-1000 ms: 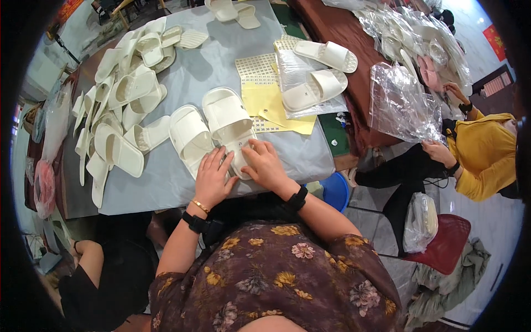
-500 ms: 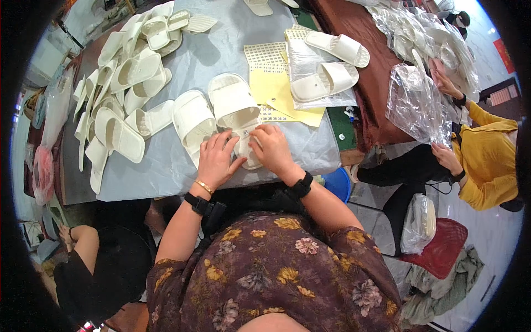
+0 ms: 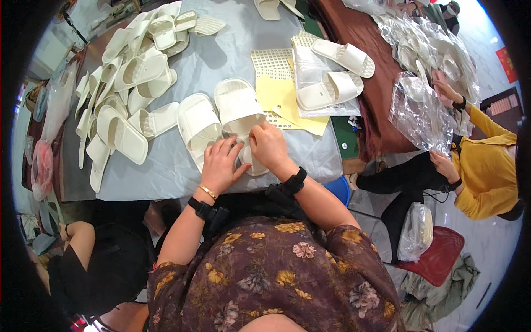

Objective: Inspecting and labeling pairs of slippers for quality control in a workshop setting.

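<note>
Two white moulded slide sandals lie side by side before us on the grey sheet-covered surface [image 3: 160, 180], toes away from us: the left slide [image 3: 193, 116] and the right slide [image 3: 238, 98].

Left hand [image 3: 220, 166]: we rest it over the lower part of the left slide, fingers loosely spread, thumb reaching across toward the right slide's heel. We see nothing gripped in it. Right hand [image 3: 269, 146]: we hold it at the right slide's footbed, fingers bent and drawn together; we cannot tell whether they pinch anything.

Step in hand, as we judge it: fixing or smoothing a small label on the right footbed. Yellow and white label sheets [image 3: 271, 91] lie just beyond the right hand, and a second white slide [image 3: 343, 86] on the clear plastic bag [image 3: 304, 61] bears a small dark mark on its footbed, which supports this reading. Next move calls for firm, even fingertip pressure, then lifting both hands clear without dragging the label.

Hidden or unclear: our hands cover most of both footbeds, so we cannot confirm a label there. White slides [image 3: 267, 9] at the upper edge are cut off. Slides in the white heap [image 3: 152, 63] overlap too closely to count.
</note>
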`<state>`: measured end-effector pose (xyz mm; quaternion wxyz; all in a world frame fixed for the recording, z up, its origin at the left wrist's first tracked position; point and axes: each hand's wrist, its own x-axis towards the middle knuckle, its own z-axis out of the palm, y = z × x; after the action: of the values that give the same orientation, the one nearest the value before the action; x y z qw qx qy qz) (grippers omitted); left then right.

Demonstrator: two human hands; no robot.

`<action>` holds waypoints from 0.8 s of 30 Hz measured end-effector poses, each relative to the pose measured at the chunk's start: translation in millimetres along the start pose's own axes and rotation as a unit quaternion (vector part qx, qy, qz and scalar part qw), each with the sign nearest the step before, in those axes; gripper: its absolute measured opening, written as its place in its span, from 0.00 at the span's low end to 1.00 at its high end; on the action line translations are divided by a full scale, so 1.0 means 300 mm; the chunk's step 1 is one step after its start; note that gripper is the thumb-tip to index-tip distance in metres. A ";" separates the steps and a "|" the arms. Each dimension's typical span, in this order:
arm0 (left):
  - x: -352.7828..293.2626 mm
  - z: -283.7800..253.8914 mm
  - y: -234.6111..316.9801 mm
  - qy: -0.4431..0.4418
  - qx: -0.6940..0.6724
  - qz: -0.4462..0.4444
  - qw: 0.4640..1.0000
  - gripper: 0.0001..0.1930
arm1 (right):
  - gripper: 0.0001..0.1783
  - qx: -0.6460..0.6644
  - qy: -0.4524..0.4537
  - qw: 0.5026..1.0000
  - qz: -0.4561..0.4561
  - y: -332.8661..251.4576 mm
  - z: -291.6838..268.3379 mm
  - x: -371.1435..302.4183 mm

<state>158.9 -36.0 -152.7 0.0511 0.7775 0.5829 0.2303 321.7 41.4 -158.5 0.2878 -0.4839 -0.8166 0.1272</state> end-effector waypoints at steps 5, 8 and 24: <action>0.005 -0.016 0.005 0.002 0.003 -0.005 1.000 0.27 | 0.06 0.153 0.010 0.984 0.091 0.074 -0.036 0.088; -0.009 -0.018 -0.002 0.000 -0.011 -0.007 1.000 0.28 | 0.09 0.188 0.063 0.968 0.152 0.142 -0.113 0.257; -0.028 -0.037 -0.001 -0.002 -0.015 -0.008 1.000 0.26 | 0.10 -0.053 -0.062 0.988 0.128 0.376 0.082 0.521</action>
<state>152.1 -45.9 -145.4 0.0656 0.7727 0.5852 0.2372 330.9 234.4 -179.0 0.1918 -0.5903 -0.7697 0.1492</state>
